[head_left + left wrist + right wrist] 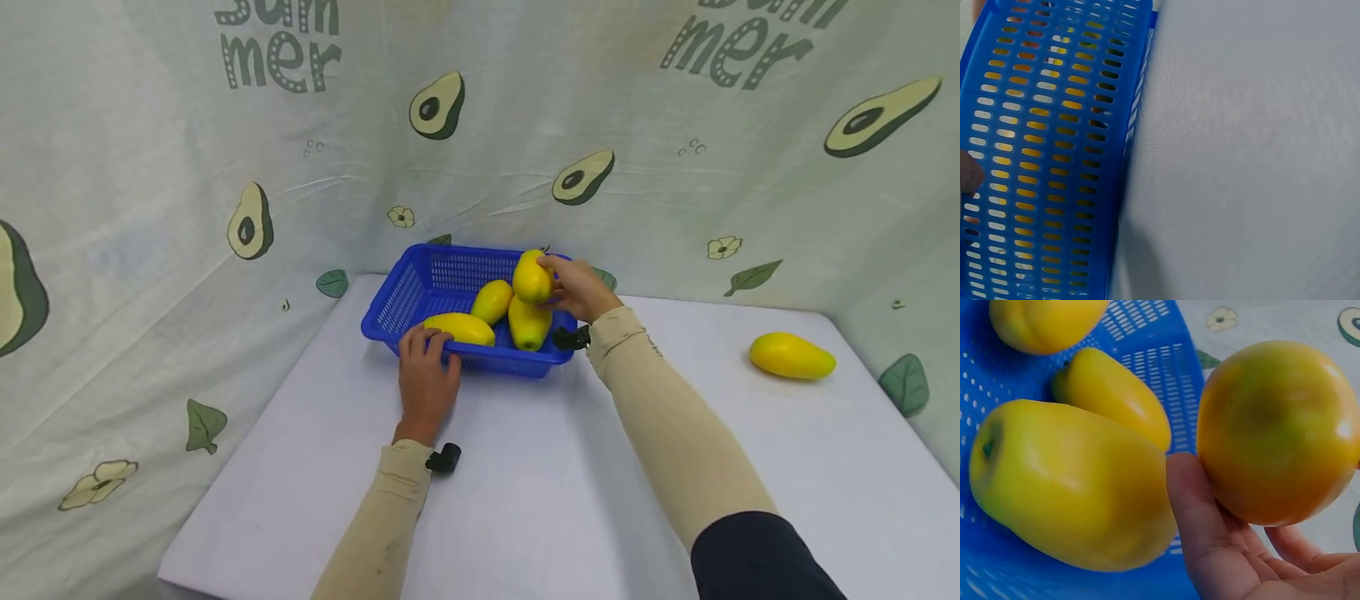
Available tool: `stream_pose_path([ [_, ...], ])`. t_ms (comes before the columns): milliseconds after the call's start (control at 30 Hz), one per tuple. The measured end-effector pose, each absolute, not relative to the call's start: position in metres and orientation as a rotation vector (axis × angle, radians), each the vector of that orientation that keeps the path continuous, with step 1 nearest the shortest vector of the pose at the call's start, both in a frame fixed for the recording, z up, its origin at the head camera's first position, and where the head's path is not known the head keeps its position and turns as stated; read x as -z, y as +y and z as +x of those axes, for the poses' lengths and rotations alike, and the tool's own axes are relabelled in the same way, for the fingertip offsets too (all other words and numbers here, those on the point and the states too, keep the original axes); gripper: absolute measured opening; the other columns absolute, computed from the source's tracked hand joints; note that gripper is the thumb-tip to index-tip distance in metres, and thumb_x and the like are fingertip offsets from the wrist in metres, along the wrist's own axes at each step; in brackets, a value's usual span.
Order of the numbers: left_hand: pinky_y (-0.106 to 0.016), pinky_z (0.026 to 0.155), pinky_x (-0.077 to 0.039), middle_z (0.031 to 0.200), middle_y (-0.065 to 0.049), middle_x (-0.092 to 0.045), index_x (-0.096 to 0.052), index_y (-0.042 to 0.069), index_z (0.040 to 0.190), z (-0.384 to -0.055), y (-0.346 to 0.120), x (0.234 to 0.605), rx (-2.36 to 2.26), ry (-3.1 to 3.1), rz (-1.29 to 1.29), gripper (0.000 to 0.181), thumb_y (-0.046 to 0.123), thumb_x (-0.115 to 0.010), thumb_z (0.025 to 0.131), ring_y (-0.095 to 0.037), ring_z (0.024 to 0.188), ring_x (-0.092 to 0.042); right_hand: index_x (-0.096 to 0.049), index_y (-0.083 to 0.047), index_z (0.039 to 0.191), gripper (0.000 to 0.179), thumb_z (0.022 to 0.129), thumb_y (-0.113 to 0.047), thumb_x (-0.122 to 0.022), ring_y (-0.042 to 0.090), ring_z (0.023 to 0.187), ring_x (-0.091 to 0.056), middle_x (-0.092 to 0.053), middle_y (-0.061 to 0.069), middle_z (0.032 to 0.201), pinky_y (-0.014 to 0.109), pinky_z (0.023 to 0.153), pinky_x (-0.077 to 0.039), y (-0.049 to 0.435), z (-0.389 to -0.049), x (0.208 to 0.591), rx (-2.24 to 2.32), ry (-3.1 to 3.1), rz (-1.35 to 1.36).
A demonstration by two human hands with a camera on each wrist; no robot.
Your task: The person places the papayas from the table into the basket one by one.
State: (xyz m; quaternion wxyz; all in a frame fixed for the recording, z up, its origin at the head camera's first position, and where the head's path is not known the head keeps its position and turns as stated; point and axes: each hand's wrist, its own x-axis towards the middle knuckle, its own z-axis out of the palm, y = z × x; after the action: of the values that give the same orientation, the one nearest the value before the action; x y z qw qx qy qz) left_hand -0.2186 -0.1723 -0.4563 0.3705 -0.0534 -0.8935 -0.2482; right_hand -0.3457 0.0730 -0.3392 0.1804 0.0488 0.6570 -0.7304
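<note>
A blue perforated plastic basket point(408, 287) stands at the back of the table with several yellow mangoes in it. My left hand point(427, 387) grips its front rim, fingers over the edge and thumb point(969, 174) against the outer wall. At the basket's right end, my right hand point(581, 290) holds one mango point(533, 279) above the others, between thumb and fingers. Below that fruit lies another mango point(529, 325); a mango point(492, 302) is beside it and a longer one point(461, 328) rests along the front wall. The right wrist view shows the held mango point(1279, 434) close up.
One more mango point(792, 356) lies on the white table point(510, 467) toward the right edge. Cloth printed with avocados point(437, 106) hangs behind the table, close to the basket's back.
</note>
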Motion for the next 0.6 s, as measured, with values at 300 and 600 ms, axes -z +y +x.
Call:
stream_pose_path([
  [300,-0.048,0.113,-0.035,0.123,-0.012,-0.057,-0.068,0.007,0.112,-0.222,-0.17,0.452,0.643,-2.282,-0.151,0.025,0.009,-0.073,0.087,-0.032,0.135,-0.038,-0.044,-0.001,0.144,0.058,0.1,-0.034,-0.059,0.037,0.119,-0.056,-0.047,0.02,0.138,0.047,0.095,-0.053,0.052,-0.345,0.338,1.962,1.929,0.108],
  [600,-0.047,0.113,-0.035,0.121,-0.012,-0.058,-0.068,0.006,0.11,-0.219,-0.17,0.455,0.623,-2.287,-0.142,0.024,0.009,-0.074,0.087,-0.033,0.134,-0.04,-0.047,0.0,0.14,0.056,0.098,-0.034,-0.063,0.037,0.114,-0.059,-0.05,0.02,0.132,0.046,0.091,-0.055,0.026,-0.341,0.347,1.901,1.972,0.097],
])
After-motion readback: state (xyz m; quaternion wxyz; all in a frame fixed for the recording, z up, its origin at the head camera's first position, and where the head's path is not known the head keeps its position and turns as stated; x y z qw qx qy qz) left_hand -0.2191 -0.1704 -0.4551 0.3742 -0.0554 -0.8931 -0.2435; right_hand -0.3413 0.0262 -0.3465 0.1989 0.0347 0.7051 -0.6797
